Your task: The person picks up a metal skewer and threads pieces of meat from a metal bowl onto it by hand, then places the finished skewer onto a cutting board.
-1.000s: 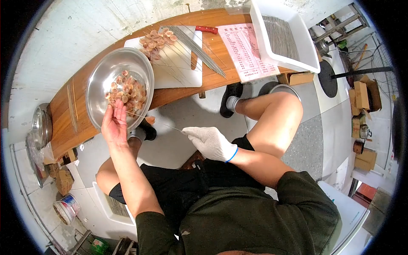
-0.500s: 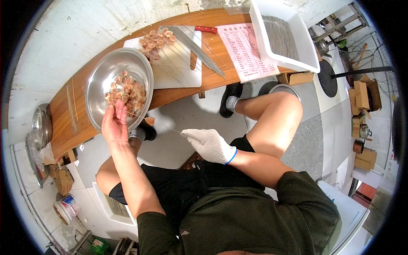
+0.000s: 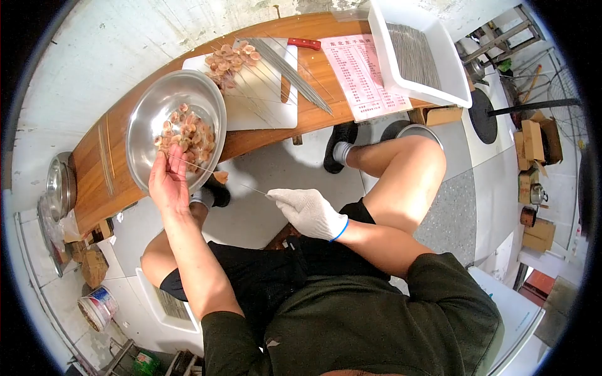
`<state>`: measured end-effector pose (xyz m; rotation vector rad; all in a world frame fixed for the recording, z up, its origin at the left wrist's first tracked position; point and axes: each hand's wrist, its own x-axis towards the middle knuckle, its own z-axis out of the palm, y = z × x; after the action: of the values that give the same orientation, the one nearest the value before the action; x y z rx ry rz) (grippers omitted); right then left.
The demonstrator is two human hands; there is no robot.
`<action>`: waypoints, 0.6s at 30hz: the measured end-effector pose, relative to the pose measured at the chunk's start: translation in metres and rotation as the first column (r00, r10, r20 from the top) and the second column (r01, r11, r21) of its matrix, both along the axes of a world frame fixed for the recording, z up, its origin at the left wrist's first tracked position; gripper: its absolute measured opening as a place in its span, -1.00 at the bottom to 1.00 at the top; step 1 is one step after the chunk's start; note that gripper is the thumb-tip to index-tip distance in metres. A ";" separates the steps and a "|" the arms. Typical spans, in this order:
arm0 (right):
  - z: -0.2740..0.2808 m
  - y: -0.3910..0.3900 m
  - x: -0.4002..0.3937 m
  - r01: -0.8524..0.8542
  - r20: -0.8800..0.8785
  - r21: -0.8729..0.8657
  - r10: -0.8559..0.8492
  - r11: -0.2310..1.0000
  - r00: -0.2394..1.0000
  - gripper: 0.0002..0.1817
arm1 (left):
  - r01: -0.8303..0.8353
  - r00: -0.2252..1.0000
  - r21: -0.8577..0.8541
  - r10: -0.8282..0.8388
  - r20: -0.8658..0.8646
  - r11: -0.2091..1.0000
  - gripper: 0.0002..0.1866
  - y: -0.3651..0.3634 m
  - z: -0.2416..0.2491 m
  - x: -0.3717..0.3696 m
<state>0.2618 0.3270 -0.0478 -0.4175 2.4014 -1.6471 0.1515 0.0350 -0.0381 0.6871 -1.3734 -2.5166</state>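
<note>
My bare left hand (image 3: 169, 183) is at the near rim of a steel bowl (image 3: 141, 119), thumb and fingers pinched together at the far end of a thin metal skewer (image 3: 199, 167). A small food piece seems to be between the fingertips, mostly hidden. Round pinkish-brown food slices (image 3: 194, 135) lie in the bowl beyond. One brownish piece (image 3: 221, 177) is threaded partway along the skewer. My right hand (image 3: 307, 213), in a white knitted glove, grips the skewer's other end above my lap.
Behind the bowl, a white cutting board (image 3: 248, 116) bears more slices (image 3: 229, 61) and metal skewers (image 3: 291, 78). A red-handled knife (image 3: 304, 43), a printed pink sheet (image 3: 364, 78) and a white tub (image 3: 454, 88) of skewers sit along the wooden table (image 3: 241, 144).
Both hands have shifted only very slightly, the left fingertips a little lower along the skewer's end. The threaded piece keeps about the same place.
</note>
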 end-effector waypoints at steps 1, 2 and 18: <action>0.000 0.000 0.000 -0.006 -0.006 0.013 0.006 1.000 1.000 -0.71 | 0.001 1.000 -0.004 -0.001 0.008 1.000 -0.72 0.000 0.001 0.000; 0.000 0.001 0.000 -0.003 -0.003 -0.002 0.003 1.000 1.000 -0.71 | 0.017 1.000 -0.020 -0.017 0.006 1.000 -0.73 0.000 0.002 0.000; -0.001 -0.004 0.007 0.013 0.043 -0.097 -0.009 0.995 0.999 -0.72 | 0.119 0.993 -0.042 -0.119 0.003 0.992 -0.84 -0.007 0.003 0.003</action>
<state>0.2687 0.3232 -0.0485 -0.3814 2.3043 -1.7641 0.1548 0.0282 -0.0349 0.6155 -1.5057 -2.5684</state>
